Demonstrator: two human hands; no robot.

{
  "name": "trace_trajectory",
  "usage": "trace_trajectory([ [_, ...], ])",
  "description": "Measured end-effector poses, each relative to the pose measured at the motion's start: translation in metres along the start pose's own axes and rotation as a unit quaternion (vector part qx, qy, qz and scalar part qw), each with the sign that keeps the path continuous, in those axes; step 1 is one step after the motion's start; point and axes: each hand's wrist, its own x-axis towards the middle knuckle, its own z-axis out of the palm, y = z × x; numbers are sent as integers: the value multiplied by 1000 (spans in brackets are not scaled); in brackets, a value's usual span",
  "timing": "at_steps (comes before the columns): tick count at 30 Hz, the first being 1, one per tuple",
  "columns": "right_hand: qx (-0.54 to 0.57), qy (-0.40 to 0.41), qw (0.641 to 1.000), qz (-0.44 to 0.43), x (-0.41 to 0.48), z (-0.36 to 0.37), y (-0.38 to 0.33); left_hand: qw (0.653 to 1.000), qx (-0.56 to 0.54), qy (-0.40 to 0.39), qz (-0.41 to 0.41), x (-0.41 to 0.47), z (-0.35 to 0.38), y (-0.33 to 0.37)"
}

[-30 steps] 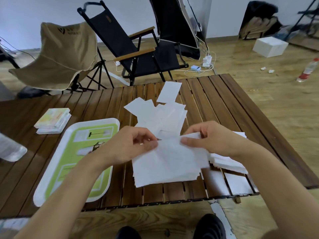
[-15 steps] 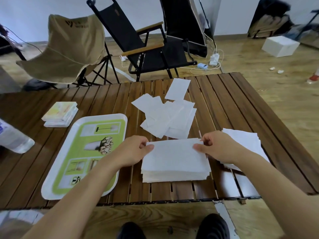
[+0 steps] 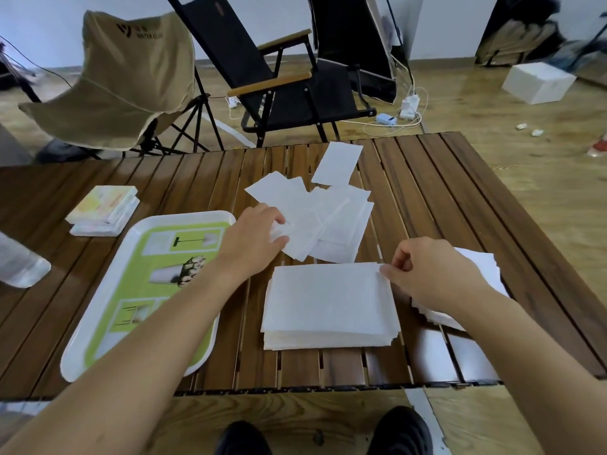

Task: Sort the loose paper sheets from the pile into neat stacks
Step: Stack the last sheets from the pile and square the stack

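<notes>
A: Entry, head view. Where does the paper lie?

B: Three lots on the slatted table (image 3: 460,198). A loose pile (image 3: 331,218), fanned and overlapping, sits mid-table. A squared stack (image 3: 328,307) lies just in front of it, near the table's front edge. A second stack (image 3: 486,267) is to the right, partly hidden under the right wrist. A single sheet (image 3: 336,162) lies past the pile, its near edge touching it.

A: Left hand?

B: The left hand (image 3: 253,238) is at the pile's near-left edge, with thumb and forefinger closed on the sheets there. How many sheets it holds, I cannot tell.

A: Right hand?

B: The right hand (image 3: 427,274) has curled fingers, with thumb and fingertip pinching the squared stack's far right corner. The stack lies flat on the table.

A: Anything else?

B: A green and white tray (image 3: 108,330) lies left of the stack, under the left forearm. Booklets (image 3: 105,208) sit beyond the tray, well apart from the paper.
</notes>
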Motion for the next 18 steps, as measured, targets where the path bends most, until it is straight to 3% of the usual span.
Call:
trace_trajectory([
  [4,6,-13,1000,-19,-2,5,-4,999,0,-40,24,23,17,-6],
  [11,16,-8,1000,-21,3,2,-5,987,97,97,89,30,9,-3],
  [14,30,-14,999,-14,4,-1,-4,970,78,179,145,25,-9,8],
  [18,116,-23,993,-14,4,-3,-4,958,-3,216,189,2,-38,33],
])
